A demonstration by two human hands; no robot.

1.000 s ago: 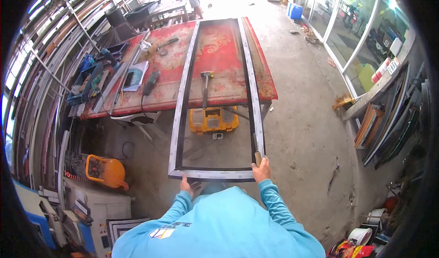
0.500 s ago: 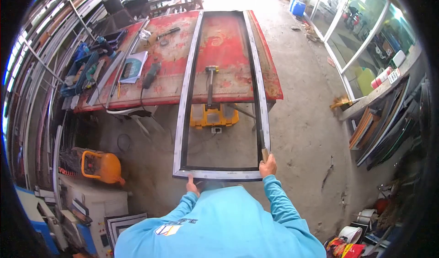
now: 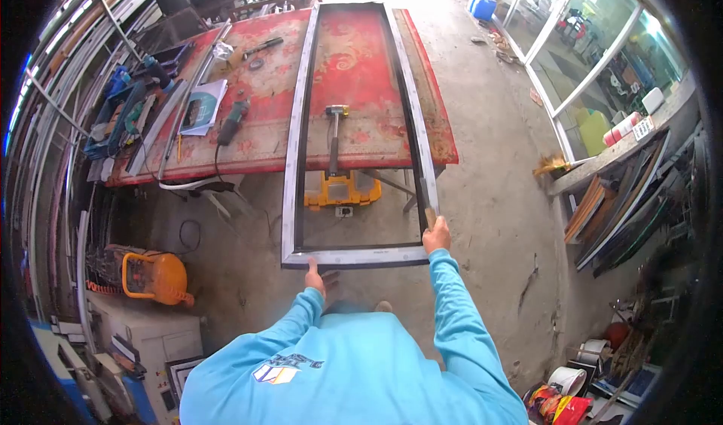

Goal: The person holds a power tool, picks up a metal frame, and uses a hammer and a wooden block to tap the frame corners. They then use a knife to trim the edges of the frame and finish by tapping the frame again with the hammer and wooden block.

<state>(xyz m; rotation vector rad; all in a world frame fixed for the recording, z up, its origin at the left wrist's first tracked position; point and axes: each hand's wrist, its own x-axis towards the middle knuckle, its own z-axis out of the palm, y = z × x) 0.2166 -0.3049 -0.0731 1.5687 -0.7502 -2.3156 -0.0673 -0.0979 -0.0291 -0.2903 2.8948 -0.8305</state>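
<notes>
A long rectangular frame (image 3: 361, 257), white-filmed with black inner edges, lies over the red-covered table (image 3: 256, 143), its near end jutting past the table edge. My left hand (image 3: 315, 279) grips the near rail close to its left corner, thumb on top and fingers below. At the near right corner my right hand (image 3: 436, 236) is closed round the wooden handle of a tool (image 3: 429, 203), whose blade lies along the right rail. A hammer (image 3: 334, 143) rests on the table inside the frame's outline.
A power tool (image 3: 233, 122), a booklet (image 3: 202, 109) and a blue tool tray (image 3: 113, 127) lie on the table's left part. Under it sits a yellow case (image 3: 343, 189). An orange tank (image 3: 162, 278) stands at left, glass panels (image 3: 595, 56) at right.
The frame's near end and both hands sit higher in the view, and my arms reach farther forward. The table and its tools appear shifted left. My right hand still holds the wooden-handled tool.
</notes>
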